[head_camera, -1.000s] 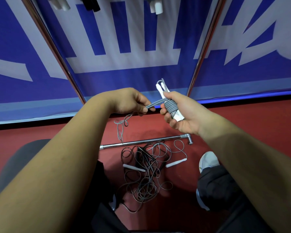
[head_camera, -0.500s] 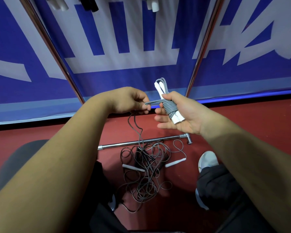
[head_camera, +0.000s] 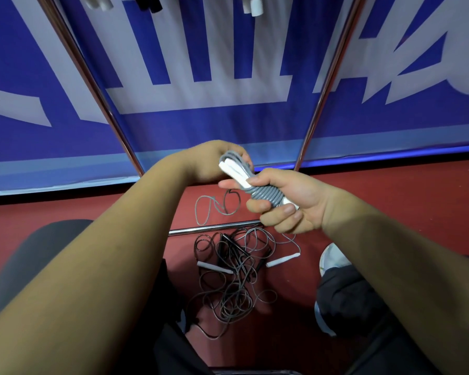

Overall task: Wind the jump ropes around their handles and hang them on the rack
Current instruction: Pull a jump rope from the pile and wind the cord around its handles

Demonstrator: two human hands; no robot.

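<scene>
My right hand (head_camera: 290, 201) grips a pair of white jump-rope handles (head_camera: 234, 171) with grey rope coiled tightly round their middle (head_camera: 264, 194). My left hand (head_camera: 214, 161) is behind the upper ends of the handles, fingers curled at the grey rope loops there. A loose grey tail (head_camera: 214, 207) hangs down from the bundle. On the red floor below lies a tangle of grey and black ropes (head_camera: 233, 280) with two white handles (head_camera: 214, 267) and black handles. The rack's metal posts (head_camera: 92, 77) rise in front of me.
A chrome bar (head_camera: 211, 228) lies on the floor under my hands. A blue and white banner (head_camera: 201, 77) backs the rack. Wound ropes with white and black handles (head_camera: 251, 5) hang at the top. My knees and a white shoe (head_camera: 333, 259) flank the tangle.
My left hand has moved right and up, carrying the rope behind the handle tops. My right hand's fingers have curled round the coil, and the bundle has tilted to the left.
</scene>
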